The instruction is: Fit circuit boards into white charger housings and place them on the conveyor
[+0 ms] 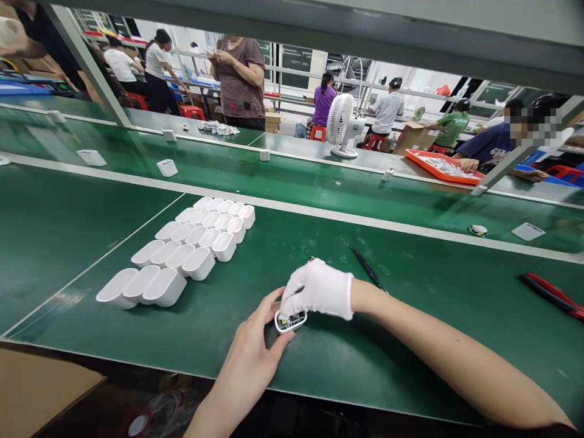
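Note:
On the green bench, a small white oval plastic housing (301, 324) stands with its open side up, electronic parts showing inside. My bare left hand (258, 334) wraps round it from the left, thumb at the near side and fingers at the far side. My right hand (314, 291), in a white glove, reaches over the housing from the right. Its fingertips are pressed together at the opening, and whatever they pinch is hidden. To the left, several white oval housings (165, 287) stand in rows. Behind my right wrist lies a thin black pen-like tool (366, 265).
Red-and-black handled pliers (552, 293) lie at the right. Beyond the pale strip (319, 210) is a belt-like green surface carrying scattered white pieces (167, 168). A white fan (342, 125) and an orange tray (444, 167) stand farther back, with several people around. A grey metal frame (292, 27) crosses overhead.

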Demonstrator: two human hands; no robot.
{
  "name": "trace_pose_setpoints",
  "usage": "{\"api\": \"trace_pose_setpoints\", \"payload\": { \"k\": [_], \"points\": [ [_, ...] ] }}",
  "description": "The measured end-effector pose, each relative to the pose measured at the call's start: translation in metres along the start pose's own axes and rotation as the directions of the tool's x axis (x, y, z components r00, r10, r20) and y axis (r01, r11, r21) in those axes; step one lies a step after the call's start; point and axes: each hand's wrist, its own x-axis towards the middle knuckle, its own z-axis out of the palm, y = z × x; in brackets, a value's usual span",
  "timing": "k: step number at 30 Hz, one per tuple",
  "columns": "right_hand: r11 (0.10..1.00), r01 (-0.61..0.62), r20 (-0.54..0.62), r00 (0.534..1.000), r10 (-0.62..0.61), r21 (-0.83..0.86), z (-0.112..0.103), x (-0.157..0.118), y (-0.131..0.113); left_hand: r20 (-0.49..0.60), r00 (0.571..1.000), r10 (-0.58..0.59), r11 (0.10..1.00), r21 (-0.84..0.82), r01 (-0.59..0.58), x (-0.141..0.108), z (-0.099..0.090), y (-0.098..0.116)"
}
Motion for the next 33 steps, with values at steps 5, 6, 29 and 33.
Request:
{"api": "trace_pose_setpoints", "payload": {
  "k": [5, 6, 29, 33],
  "points": [
    [0.996, -0.042, -0.189, 0.982, 0.027, -0.075, -0.029, -0.036, 0.026, 0.003, 1.000, -0.004, 1.000, 0.021, 0.004, -0.001, 0.002, -0.007],
    [0.968, -0.194, -0.341, 0.931, 0.130, -0.159, -0.033, -0.044, 0.035, 0.004, 1.000, -0.002, 1.000, 0.023, 0.002, -0.001, 0.003, -0.008],
    [0.752, 0.297, -0.709, 0.637, 0.304, 0.589, 0.031, -0.049, 0.008, -0.074, 0.995, 0.059, 0.997, 0.056, -0.055, -0.004, 0.004, -0.004],
    [0.485, 0.339, -0.562, 0.696, 0.447, 0.806, 0.043, -0.042, 0.005, -0.084, 0.995, 0.056, 0.997, 0.058, -0.051, -0.004, 0.004, -0.005]
  ]
}}
